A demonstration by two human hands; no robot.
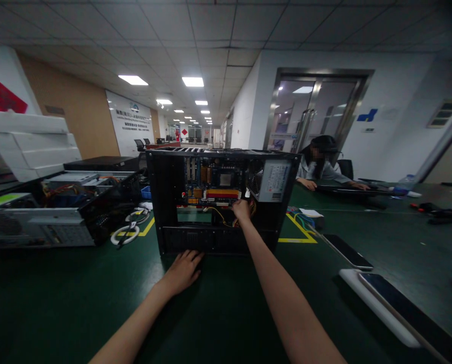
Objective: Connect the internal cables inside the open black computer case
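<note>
A black computer case (218,241) stands upright on the green table, its open side facing me. Inside are a motherboard (226,178) and, at the upper right, a silver power supply (274,180). My right hand (241,211) reaches into the case at the lower right of the board, by the yellow and red wires (220,215). Its fingers are pressed together, and what they hold is too small to make out. My left hand (184,270) lies with fingers spread on the table against the bottom front edge of the case.
Opened computer cases (59,222) and a coiled white cable (125,235) are at the left. On the right lie a phone (347,251), another phone on a white item (379,309) and coloured cables (304,220). A person (320,164) sits behind the table at the right.
</note>
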